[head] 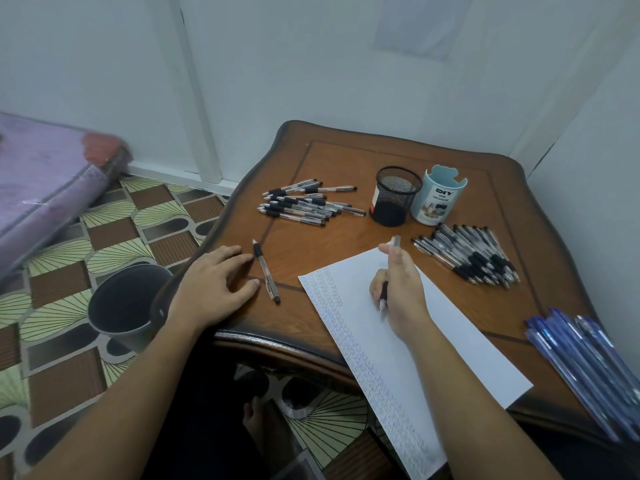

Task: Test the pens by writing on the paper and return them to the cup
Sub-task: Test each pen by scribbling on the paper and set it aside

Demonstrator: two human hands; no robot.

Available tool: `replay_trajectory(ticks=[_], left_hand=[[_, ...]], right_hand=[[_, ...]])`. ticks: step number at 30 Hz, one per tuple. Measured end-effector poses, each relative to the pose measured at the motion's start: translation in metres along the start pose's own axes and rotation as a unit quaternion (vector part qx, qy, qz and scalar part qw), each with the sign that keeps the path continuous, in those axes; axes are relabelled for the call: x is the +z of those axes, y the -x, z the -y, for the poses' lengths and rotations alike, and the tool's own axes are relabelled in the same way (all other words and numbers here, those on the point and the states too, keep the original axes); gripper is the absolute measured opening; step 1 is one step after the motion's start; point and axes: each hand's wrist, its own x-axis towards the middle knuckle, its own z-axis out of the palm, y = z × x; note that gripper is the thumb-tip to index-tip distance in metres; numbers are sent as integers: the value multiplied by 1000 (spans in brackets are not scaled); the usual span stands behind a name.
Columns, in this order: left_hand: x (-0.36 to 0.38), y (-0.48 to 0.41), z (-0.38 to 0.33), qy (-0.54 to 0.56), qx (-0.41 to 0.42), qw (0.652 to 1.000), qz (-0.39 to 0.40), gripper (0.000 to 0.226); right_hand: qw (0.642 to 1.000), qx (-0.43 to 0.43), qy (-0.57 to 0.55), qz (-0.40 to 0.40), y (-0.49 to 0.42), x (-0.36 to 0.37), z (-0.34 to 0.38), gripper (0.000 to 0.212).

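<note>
My right hand [398,292] grips a clear pen with a black grip [383,294], its tip down on the white paper [450,341]. Rows of small scribbles run along the paper's left edge. My left hand [214,282] rests flat on the wooden table [346,244], fingers relaxed, just left of a single loose pen [266,271]. A black mesh cup [394,195] and a light blue cup marked DIY [438,197] stand at the back of the table. Several pens lie in a pile left of the cups [308,202], and another pile lies to the right [474,256].
A bundle of blue pens [585,365] lies at the table's right front edge. A dark bin [128,303] stands on the patterned floor left of the table. A purple mattress [45,181] lies at far left. White walls close in behind and to the right.
</note>
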Motion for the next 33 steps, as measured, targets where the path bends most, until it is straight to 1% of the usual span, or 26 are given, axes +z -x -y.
replay_trajectory(ticks=[6,9,11,14,17,18,19,20,21,22,23,24,25,27,28,30,33], left_hand=[[-1,1,-2,1,2,1000,2,78],[-2,1,-2,-1,1,1000,6,78],[-3,0,-3,-1,1,1000,8,79],[-4,1,-4,-2,3,1000,4,79],[-5,2,-5,-1,3,1000,1,79],[-5,2,-5,-2,4,1000,2,79],[-5,2,-5,-2,5,1000,1,79],[-5,2,-5,-2,6,1000,0,79],[-5,2,-5,-2,7,1000,-2,79],[-5,2,-4,-2,8,1000,-2,78],[-5,2,-4,-4,9,1000,-1,78],[-5,1,-4,-6,9,1000,0,78],[-5,1,-4,-7,8,1000,-2,78],[-4,1,-3,-5,7,1000,-4,78],[-4,1,-3,-5,6,1000,-4,78],[-4,1,-3,-8,6,1000,-1,78],[-4,0,-3,-8,5,1000,-1,79]], right_hand=[[1000,-15,7,-15,0,5,2,24],[1000,10,26,-4,1,8,6,30],[999,34,15,2,-1,7,8,29],[996,67,-51,17,-5,3,14,23],[977,90,-191,23,-8,-8,25,20],[973,81,-217,17,-10,-15,28,20],[973,63,-220,8,-14,-22,32,21],[983,32,-178,-8,-19,-31,34,21],[996,-7,-83,-28,-24,-39,36,20],[996,-46,48,-52,-30,-48,35,21],[978,-78,179,-72,-38,-57,35,23],[949,-96,287,-85,-45,-66,34,26],[919,-98,369,-94,-53,-73,34,31],[869,-79,476,-106,-63,-86,37,40],[852,-72,508,-109,-69,-91,39,42],[821,-76,555,-108,-77,-97,39,41],[757,-97,638,-101,-79,-92,42,37]])
